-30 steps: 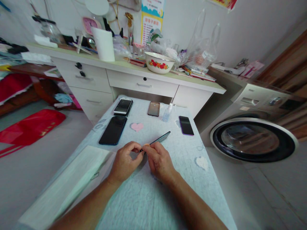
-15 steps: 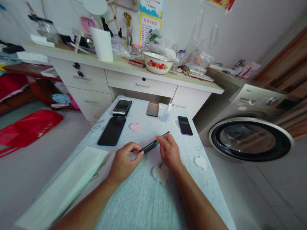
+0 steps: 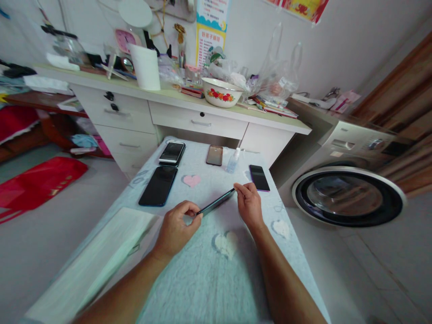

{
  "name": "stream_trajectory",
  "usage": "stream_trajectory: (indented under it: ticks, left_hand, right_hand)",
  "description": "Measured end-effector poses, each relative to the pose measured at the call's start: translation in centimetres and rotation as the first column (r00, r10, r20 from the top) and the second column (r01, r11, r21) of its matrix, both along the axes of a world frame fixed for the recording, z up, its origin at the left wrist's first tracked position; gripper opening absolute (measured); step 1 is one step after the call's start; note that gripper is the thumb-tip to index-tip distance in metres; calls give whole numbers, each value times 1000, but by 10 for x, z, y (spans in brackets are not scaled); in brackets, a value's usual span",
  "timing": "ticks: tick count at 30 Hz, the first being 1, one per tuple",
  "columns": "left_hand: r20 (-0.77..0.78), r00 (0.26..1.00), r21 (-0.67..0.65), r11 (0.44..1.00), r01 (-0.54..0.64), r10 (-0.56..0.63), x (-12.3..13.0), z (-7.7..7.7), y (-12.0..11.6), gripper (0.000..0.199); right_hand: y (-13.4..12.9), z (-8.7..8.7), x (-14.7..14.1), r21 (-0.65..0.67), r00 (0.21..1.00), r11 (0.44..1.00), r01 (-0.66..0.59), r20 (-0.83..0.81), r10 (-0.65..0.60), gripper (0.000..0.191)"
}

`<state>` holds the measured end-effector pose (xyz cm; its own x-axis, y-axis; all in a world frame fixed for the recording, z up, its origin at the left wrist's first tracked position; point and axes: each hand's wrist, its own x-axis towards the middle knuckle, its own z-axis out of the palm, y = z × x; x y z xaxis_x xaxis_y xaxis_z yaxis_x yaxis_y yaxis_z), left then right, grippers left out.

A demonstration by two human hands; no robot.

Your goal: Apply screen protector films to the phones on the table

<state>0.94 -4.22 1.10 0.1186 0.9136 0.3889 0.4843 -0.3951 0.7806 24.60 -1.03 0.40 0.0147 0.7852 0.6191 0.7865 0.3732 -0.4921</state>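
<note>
A dark, thin smartphone (image 3: 216,202) is held edge-on above the cloth-covered table (image 3: 202,279). My left hand (image 3: 178,226) pinches its near left end between thumb and fingers. At the far right end, my right hand (image 3: 249,203) has its fingertips closed on the phone's corner. To the left lies a large dark phone (image 3: 158,186), with a phone that has a white frame (image 3: 172,152) stacked on a black one behind it. Beyond my hands are a brown phone case (image 3: 214,155) and a clear spray bottle (image 3: 233,160). A purple-edged phone (image 3: 259,177) rests at the right.
A long pale folded sheet (image 3: 91,256) lies along the table's left side. Behind stands a white desk (image 3: 202,118) bearing a floral enamel bowl (image 3: 222,93) and a white container (image 3: 145,67). A washing machine (image 3: 344,195) is on the right, a red bag (image 3: 43,180) on the floor.
My right hand has slid right along the phone, from nearer its middle to its far end. The left hand keeps its pinch. The view has shifted slightly.
</note>
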Motion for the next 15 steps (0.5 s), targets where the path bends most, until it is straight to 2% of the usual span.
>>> stream_trajectory:
  ticks: [3, 7, 15]
  left_hand:
    - [-2, 1000, 1, 1000, -5, 5, 0, 0, 0, 4]
    - [-21, 1000, 1, 1000, -6, 6, -1, -3, 1, 3]
    - [-7, 1000, 11, 1000, 2, -2, -1, -5, 1, 3]
  right_hand:
    - [-3, 6, -7, -23, 1000, 999, -22, 13, 22, 28]
    - [-15, 14, -25, -82, 991, 990, -113, 68, 119, 28]
    - [-45, 30, -69, -194, 935, 932, -306, 124, 333, 25]
